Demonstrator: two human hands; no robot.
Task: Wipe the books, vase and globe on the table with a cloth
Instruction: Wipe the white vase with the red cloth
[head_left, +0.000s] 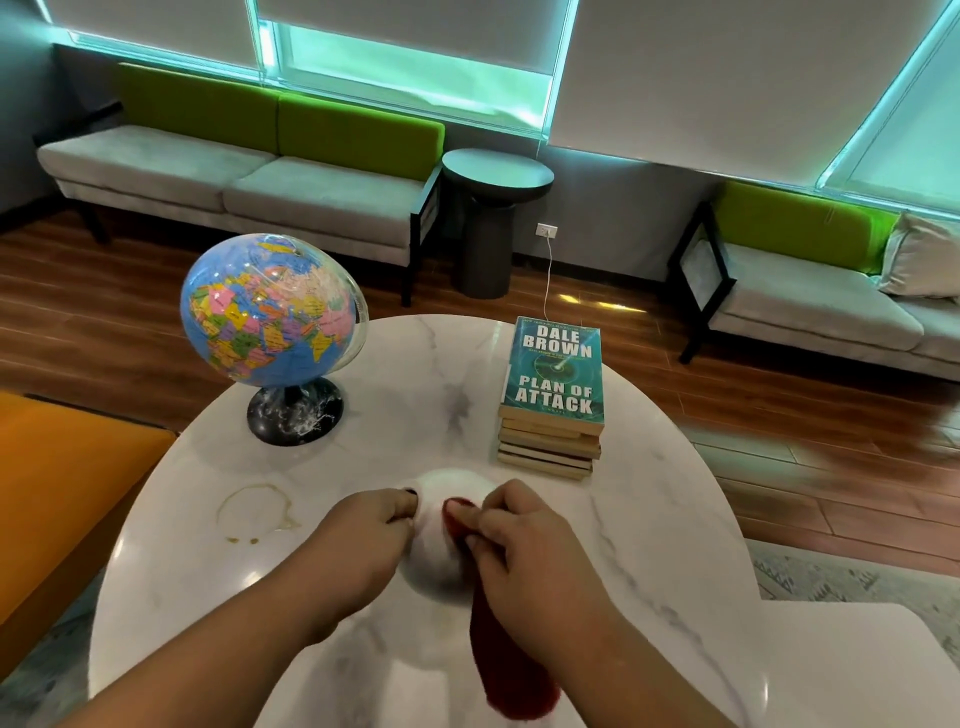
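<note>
Pressing a dark red cloth against the white vase at the near middle of the marble surface.
The left hand grips the vase's left side, fingers curled round it near the dark mouth. The right hand holds the cloth on the vase's right side, fingers clamped on the cloth, with the free end trailing toward the near edge. The vase outline is blurred. The globe stands far left and the stack of books far right, both well apart from the vase. A brownish ring stain lies left of the left hand.
</note>
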